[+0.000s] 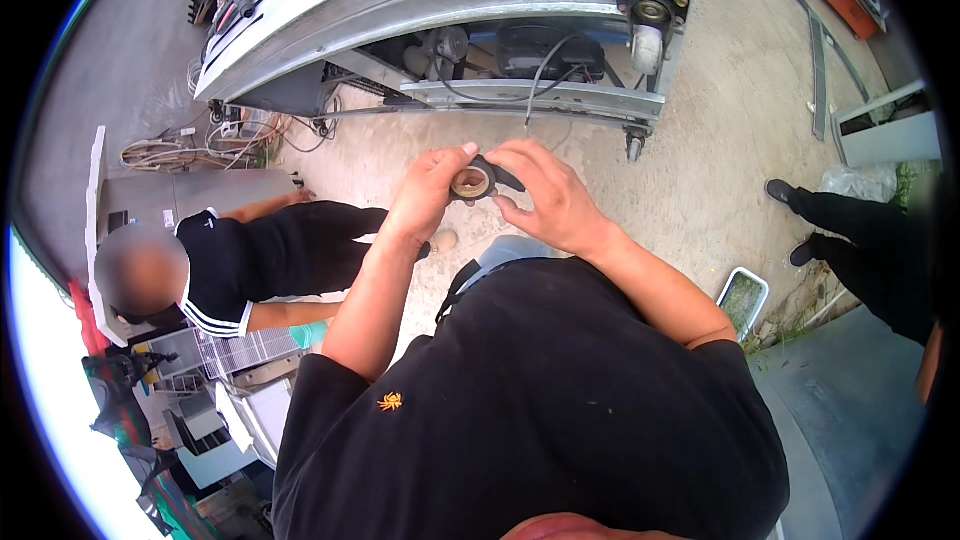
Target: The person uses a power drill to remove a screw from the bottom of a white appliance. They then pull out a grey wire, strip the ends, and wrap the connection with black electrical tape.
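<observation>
In front of my chest, a roll of black tape (488, 174) with a brown core is held between both hands. My left hand (424, 192) grips the roll from its left side, thumb on top. A short black strip (508, 179) comes off the roll's right side, and my right hand (556, 198) has it between closed fingers and thumb. Beyond my hands stands a metal cabinet (450, 15) on casters, with its lower bay exposed. A black compressor (545, 50) sits inside, and a grey cable (535, 80) hangs from the bay towards the floor.
A person in black (270, 245) stands close on my left, one arm towards a grey panel (190, 202). Another person's dark-trousered legs (850, 215) are at right. Coiled cables (190, 150) lie far left. A caster (634, 143) and a white-framed tray (742, 302) rest on the floor.
</observation>
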